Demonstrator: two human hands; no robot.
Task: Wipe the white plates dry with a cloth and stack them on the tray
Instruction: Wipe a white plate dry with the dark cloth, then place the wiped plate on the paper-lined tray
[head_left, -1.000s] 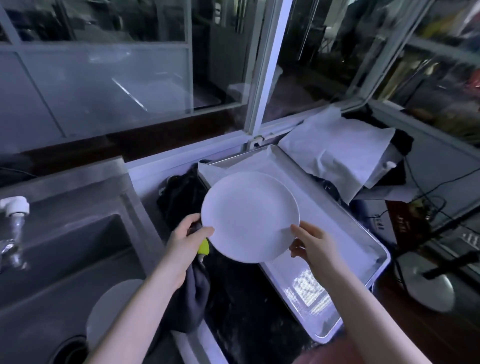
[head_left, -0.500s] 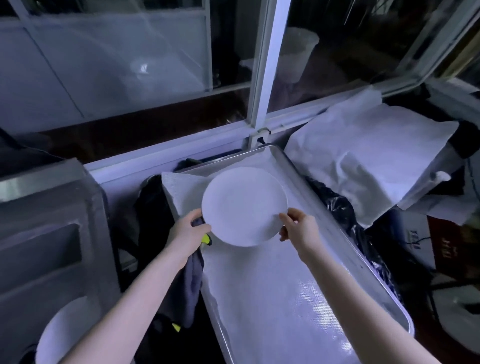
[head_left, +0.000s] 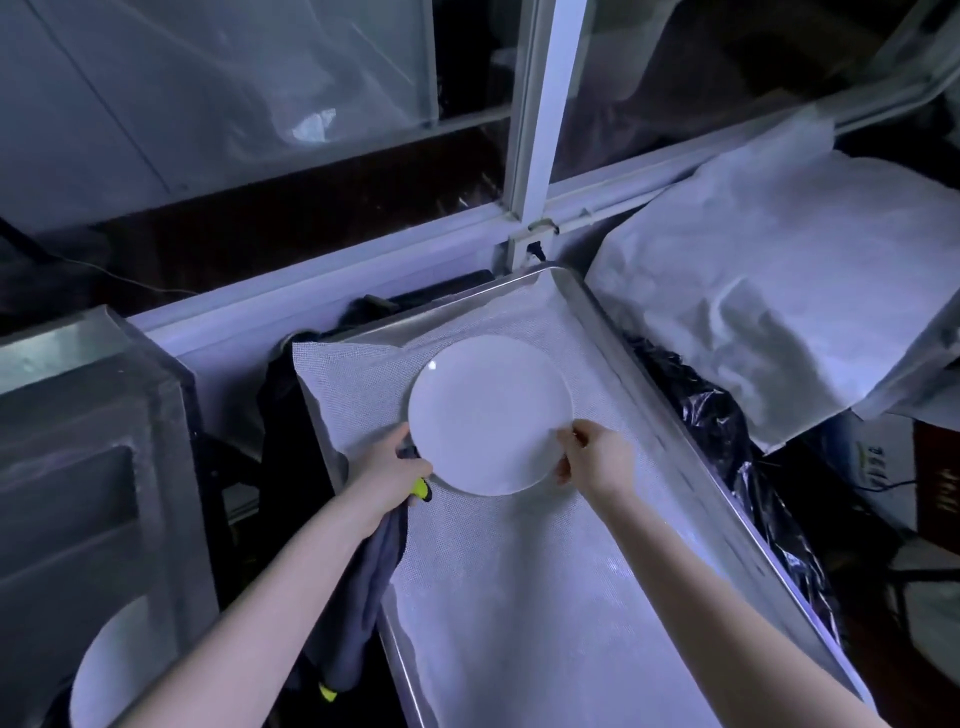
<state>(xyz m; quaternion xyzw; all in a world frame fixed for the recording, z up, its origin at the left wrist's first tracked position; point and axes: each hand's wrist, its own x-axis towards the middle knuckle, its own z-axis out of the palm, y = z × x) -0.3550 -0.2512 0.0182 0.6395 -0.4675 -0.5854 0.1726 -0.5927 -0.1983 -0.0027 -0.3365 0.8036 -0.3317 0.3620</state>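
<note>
A white plate (head_left: 488, 413) lies low over the far part of the metal tray (head_left: 675, 457), which is lined with a white mesh mat. My left hand (head_left: 389, 465) holds the plate's left rim and also grips a dark grey cloth (head_left: 363, 597) with yellow-green trim that hangs down beside the tray. My right hand (head_left: 597, 457) pinches the plate's near right rim. Whether the plate touches the mat I cannot tell. A second white plate (head_left: 104, 670) sits in the sink at the lower left.
The steel sink (head_left: 88, 467) lies left of the tray. A window frame (head_left: 530, 156) runs along the back. White cloth-covered items (head_left: 779, 291) and black plastic (head_left: 722, 441) sit right of the tray. Dark fabric (head_left: 280, 395) lies between sink and tray.
Both hands have carried the plate from above the counter's edge forward and down over the tray's far part. The cloth stays in my left hand.
</note>
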